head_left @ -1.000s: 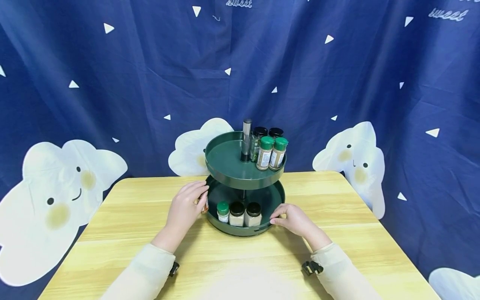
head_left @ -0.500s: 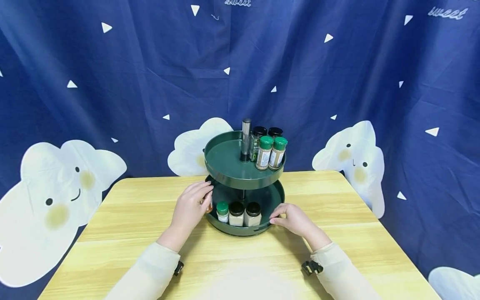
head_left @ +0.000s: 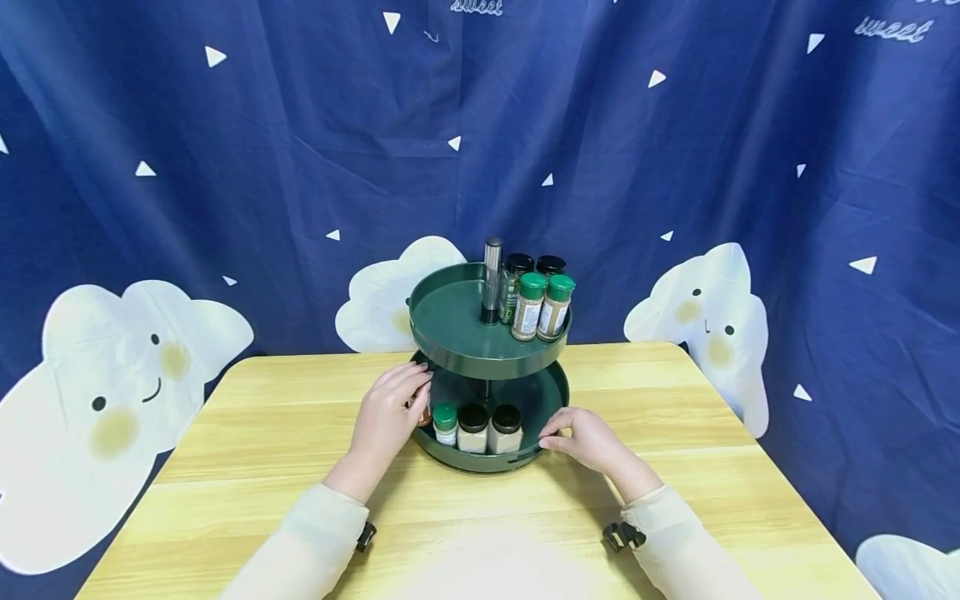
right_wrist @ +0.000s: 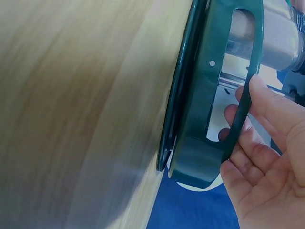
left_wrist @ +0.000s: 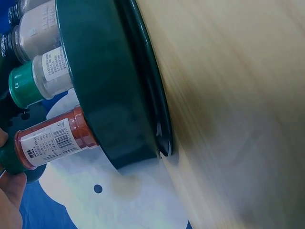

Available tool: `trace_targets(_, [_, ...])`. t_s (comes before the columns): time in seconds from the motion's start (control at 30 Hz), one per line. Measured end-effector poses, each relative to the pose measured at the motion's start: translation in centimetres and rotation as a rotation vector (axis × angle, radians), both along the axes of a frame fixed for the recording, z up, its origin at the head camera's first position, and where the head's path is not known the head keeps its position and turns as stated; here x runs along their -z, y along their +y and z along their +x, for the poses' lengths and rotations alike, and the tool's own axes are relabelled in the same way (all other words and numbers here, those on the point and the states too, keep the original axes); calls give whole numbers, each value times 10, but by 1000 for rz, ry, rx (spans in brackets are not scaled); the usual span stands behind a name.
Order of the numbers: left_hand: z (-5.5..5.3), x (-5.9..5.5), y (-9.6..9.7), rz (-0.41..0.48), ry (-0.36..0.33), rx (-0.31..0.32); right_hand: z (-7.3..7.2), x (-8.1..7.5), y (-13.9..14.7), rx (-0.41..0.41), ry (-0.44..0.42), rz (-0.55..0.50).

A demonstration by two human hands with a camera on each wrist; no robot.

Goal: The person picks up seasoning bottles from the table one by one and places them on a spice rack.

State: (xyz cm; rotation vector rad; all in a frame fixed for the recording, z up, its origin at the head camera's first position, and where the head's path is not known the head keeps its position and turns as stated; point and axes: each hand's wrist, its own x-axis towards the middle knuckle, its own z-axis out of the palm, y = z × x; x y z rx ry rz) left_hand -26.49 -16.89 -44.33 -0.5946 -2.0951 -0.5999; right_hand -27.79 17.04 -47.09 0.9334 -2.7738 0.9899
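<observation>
A two-tier dark green turntable rack [head_left: 480, 367] stands on the wooden table. My left hand [head_left: 386, 412] pinches the green cap of a spice jar [left_wrist: 52, 143] with red powder, whose lower end is at the rim of the bottom tier. Beside it on that tier stand a green-capped jar [head_left: 446, 427] and two black-capped jars of pale powder [head_left: 473, 429]. At the right, my right hand [head_left: 588, 437] grips the slotted rim [right_wrist: 243, 107] of the bottom tier, thumb on one side and fingers through the slot.
On the upper tier, two green-capped spice jars [head_left: 529, 307] stand in front of two black-capped jars [head_left: 517, 287], right of the central post [head_left: 492, 283]. A blue curtain [head_left: 480, 125] with clouds hangs behind the wooden table [head_left: 262, 433].
My left hand has moved slightly right with the red spice jar, bringing it from outside the bottom tier's left edge to its rim. The right hand stays at the rim.
</observation>
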Motion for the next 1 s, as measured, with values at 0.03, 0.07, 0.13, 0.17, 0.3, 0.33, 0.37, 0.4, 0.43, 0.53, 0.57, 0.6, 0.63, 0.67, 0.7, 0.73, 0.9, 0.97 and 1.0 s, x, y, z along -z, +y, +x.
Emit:
trace_targets(0.03, [0,0,0,1,-2,1,0,0,0,1,0,-1])
trace_targets(0.07, [-1,0,1,3,-4,0,0,0,0,1,-1,-2])
trace_targets(0.13, [-1,1,1,9,-5,0,0,0,0,3,0,-3])
trace_targets(0.17, [-1,1,2,9,-6,2,0,0,0,4,1,-3])
trace_targets(0.3, [-3,2,2,15,4,12,1,0,0,4,1,-4])
trace_targets(0.33, [-3,2,2,15,7,14,1,0,0,4,0,-4])
trace_targets(0.37, [-3,3,2,15,8,14,1,0,0,3,1,-3])
trace_targets(0.4, [-4,3,2,14,11,14,1,0,0,3,0,-4])
trace_targets(0.43, [-4,3,2,14,12,15,1,0,0,3,-1,-5])
trace_targets(0.53, [-4,4,2,12,13,18,1,-1,0,5,-2,-5])
trace_targets(0.57, [-4,4,2,13,13,21,1,-1,0,5,-2,-5])
trace_targets(0.6, [-5,5,2,15,14,24,1,-1,0,6,-3,-7])
trace_targets(0.63, [-5,5,2,15,15,27,1,-1,-1,7,-2,-6])
trace_targets(0.67, [-5,5,2,15,17,31,1,-1,-1,7,-2,-7])
trace_targets(0.7, [-5,5,2,15,16,34,2,-1,-1,7,-2,-8])
trace_targets(0.73, [-6,6,2,15,14,35,2,-1,-1,7,-2,-7])
trace_targets(0.9, [-6,10,0,18,-5,37,1,-1,-1,11,-7,-4])
trace_targets(0.97, [-7,13,-1,19,-10,41,1,0,-1,12,-10,-3])
trace_targets(1.0, [-7,14,-1,13,-10,44,1,0,-1,12,-12,-4])
